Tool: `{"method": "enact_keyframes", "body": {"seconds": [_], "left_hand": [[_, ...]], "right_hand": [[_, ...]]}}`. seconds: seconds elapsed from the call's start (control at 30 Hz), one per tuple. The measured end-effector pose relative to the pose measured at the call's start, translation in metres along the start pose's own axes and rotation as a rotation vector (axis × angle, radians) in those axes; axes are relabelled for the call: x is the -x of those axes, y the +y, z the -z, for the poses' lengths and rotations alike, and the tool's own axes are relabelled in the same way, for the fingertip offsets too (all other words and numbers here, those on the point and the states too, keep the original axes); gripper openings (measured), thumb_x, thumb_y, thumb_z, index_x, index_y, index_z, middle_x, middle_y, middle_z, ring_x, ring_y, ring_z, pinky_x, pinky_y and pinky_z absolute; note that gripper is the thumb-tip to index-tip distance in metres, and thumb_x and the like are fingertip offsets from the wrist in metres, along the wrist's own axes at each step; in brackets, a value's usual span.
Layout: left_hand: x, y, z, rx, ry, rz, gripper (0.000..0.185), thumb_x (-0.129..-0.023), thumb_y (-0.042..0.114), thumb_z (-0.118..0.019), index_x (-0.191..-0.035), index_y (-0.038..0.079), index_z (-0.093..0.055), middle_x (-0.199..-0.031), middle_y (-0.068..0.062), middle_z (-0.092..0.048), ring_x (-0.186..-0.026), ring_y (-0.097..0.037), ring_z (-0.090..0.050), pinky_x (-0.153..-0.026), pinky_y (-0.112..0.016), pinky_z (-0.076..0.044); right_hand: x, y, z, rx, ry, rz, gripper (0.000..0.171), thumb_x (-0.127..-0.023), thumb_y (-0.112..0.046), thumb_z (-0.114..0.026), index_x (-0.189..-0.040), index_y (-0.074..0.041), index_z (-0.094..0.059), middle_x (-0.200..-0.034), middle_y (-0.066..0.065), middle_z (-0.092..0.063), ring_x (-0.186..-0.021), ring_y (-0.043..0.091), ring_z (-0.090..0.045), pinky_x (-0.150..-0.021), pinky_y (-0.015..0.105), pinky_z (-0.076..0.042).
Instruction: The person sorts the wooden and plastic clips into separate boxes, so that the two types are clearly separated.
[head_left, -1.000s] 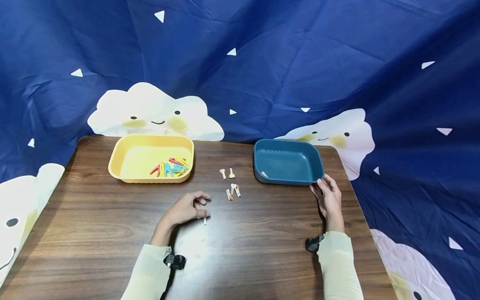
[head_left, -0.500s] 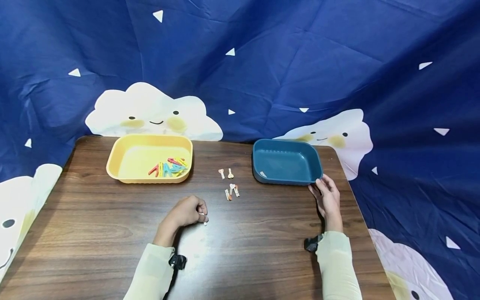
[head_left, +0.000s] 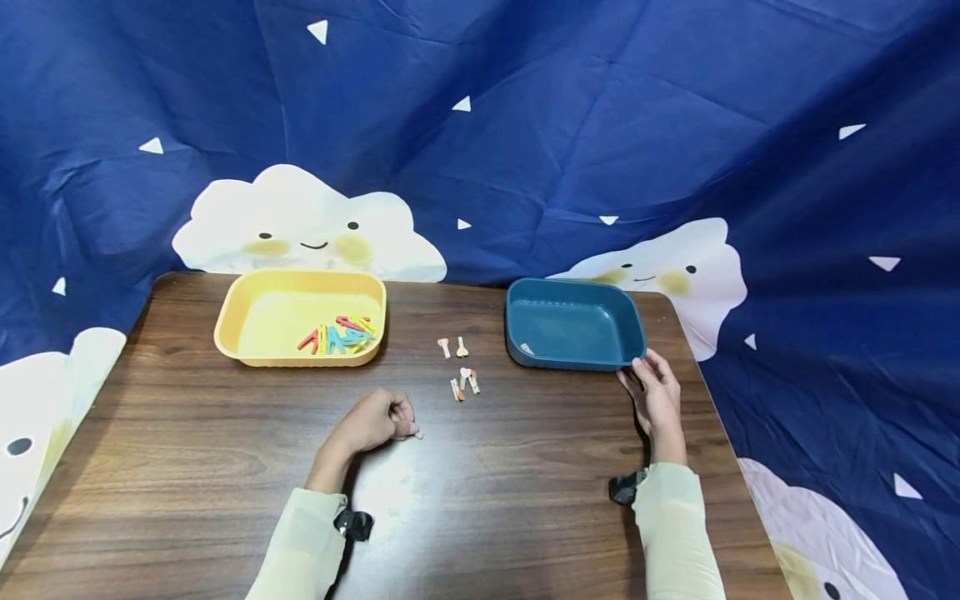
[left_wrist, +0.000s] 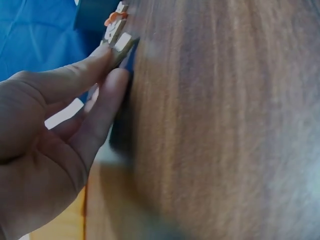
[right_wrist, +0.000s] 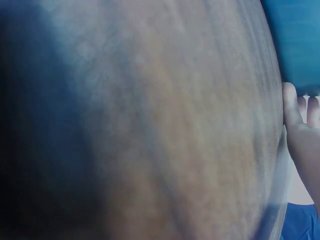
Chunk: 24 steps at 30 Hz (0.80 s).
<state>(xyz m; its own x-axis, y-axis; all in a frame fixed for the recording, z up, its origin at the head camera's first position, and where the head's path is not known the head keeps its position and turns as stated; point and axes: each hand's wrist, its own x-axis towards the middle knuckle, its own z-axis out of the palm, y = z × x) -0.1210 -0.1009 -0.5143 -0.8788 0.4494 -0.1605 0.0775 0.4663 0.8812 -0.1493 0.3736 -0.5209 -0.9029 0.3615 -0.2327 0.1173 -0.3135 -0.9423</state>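
Observation:
Between thumb and fingertips, my left hand (head_left: 375, 422) pinches a small wooden clothespin (left_wrist: 123, 42) low over the table; only its tip shows in the head view. Several more mini clothespins (head_left: 468, 379), some with heart or orange tops, lie beyond it in the middle of the table. At the near right corner of the blue plastic bin (head_left: 573, 364), my right hand (head_left: 660, 398) holds the rim, with the thumb on the front wall and fingers round the corner. One pale small piece (head_left: 527, 348) lies inside that bin.
A yellow bin (head_left: 262, 361) at the back left holds several red, yellow and blue plastic clothespins (head_left: 341, 336). The brown wooden table (head_left: 510, 500) ends at a dark blue curtain (head_left: 480, 167) with clouds.
My left hand has closed its fingers on the clothespin lying near it and shifted it slightly in its fingertips. The right hand has stayed at the blue bin's corner.

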Motion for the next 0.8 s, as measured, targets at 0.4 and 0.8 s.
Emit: {"method": "enact_keyframes", "body": {"seconds": [0.4,0.8], "left_hand": [[-0.011,-0.009,-0.010,0.248,0.234,0.061,0.014,-0.084,-0.008,-0.074,-0.097,-0.007,-0.069,-0.083,-0.011,-0.071,-0.072,-0.013,-0.065,-0.066,-0.021,-0.052],[-0.016,-0.010,-0.012,0.345,0.292,0.082,0.014,-0.084,-0.009,-0.073,-0.098,-0.010,-0.069,-0.085,-0.015,-0.071,-0.071,-0.010,-0.064,-0.065,-0.018,-0.052]], "right_hand": [[0.000,-0.001,-0.001,0.010,-0.001,-0.006,0.050,-0.101,-0.011,-0.063,-0.146,-0.001,-0.044,-0.129,0.009,-0.046,-0.125,0.022,-0.049,-0.102,0.037,-0.050],[0.001,0.001,0.003,0.002,-0.013,0.025,0.047,-0.101,-0.010,-0.064,-0.144,-0.001,-0.048,-0.127,0.009,-0.050,-0.122,0.021,-0.053,-0.098,0.036,-0.053]]}}
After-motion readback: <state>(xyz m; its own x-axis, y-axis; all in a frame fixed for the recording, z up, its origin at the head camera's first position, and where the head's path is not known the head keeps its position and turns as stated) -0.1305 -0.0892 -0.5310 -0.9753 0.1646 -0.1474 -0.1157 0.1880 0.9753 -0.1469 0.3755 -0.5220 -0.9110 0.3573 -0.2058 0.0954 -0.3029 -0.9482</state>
